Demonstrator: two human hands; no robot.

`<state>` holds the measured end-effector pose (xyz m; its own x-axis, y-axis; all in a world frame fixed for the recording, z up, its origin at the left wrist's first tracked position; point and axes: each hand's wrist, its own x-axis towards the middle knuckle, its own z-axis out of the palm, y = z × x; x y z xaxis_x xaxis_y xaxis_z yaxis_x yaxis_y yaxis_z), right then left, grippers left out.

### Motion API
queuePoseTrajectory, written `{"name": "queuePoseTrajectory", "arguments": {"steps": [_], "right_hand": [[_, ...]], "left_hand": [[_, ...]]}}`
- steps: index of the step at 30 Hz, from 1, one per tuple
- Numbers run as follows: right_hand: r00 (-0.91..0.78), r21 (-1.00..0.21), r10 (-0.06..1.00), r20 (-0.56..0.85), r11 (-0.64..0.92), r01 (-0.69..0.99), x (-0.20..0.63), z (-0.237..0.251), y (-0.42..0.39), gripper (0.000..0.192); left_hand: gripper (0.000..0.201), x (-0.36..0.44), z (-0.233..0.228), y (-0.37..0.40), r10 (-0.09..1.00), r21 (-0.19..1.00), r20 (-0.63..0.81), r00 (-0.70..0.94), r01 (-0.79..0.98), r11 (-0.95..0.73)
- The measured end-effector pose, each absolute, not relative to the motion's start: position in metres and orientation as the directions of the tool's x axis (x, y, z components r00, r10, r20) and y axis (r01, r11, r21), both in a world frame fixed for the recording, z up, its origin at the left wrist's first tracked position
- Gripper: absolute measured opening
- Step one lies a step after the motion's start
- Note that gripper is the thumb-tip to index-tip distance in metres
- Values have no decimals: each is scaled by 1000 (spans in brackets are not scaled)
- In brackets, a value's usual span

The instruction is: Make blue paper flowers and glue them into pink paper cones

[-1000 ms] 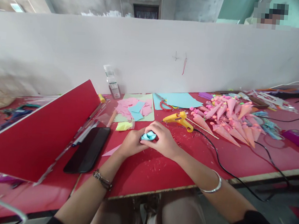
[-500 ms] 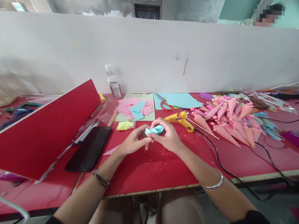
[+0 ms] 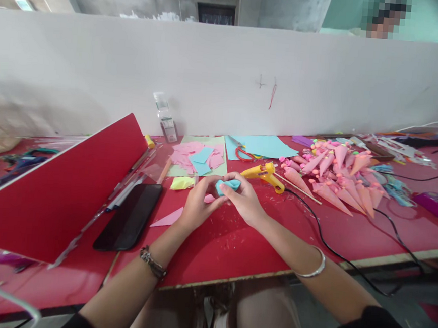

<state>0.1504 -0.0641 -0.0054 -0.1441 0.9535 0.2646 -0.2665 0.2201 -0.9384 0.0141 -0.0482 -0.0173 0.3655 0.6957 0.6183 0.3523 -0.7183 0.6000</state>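
Observation:
A small piece of folded light-blue paper (image 3: 229,186) is held up over the red table (image 3: 211,257) between my two hands. My left hand (image 3: 199,203) curls round its left side, fingers closed on it. My right hand (image 3: 245,201) grips it from the right, with the thumb pressed on the front. Below the paper, a pink paper piece (image 3: 169,218) lies on the table, its right part hidden behind my left hand. Just beyond my right hand rests a yellow glue gun (image 3: 265,175).
Pink paper cones (image 3: 339,176) are heaped at the right. A black phone (image 3: 129,217) and a red board (image 3: 69,187) stand left. Behind lie pink paper scraps (image 3: 184,153), blue sheets (image 3: 269,146) and scissors (image 3: 244,153). A black cord (image 3: 318,227) crosses the right side.
My left fingers have moved up and closer round the blue paper, and my right thumb has shifted onto its front. More of the pink paper on the table now shows.

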Motion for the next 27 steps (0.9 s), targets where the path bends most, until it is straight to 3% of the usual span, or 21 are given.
{"name": "queuePoseTrajectory", "arguments": {"steps": [5,12,19,27], "right_hand": [[-174,-932,952,250,187,-312,147,-12,-62,26],[-198,-910,950,242,152,-385,146,-15,-60,26],[-237,-899,947,218,101,-426,148,-11,-61,22],[-258,-909,942,216,98,-404,150,-10,-61,17]], "left_hand": [[36,12,-17,-49,604,380,692,394,513,-770],[34,13,-17,-51,609,360,678,413,535,-764],[40,10,-22,-47,529,271,743,410,538,-798],[27,9,-16,-47,503,267,734,457,486,-832]]}}
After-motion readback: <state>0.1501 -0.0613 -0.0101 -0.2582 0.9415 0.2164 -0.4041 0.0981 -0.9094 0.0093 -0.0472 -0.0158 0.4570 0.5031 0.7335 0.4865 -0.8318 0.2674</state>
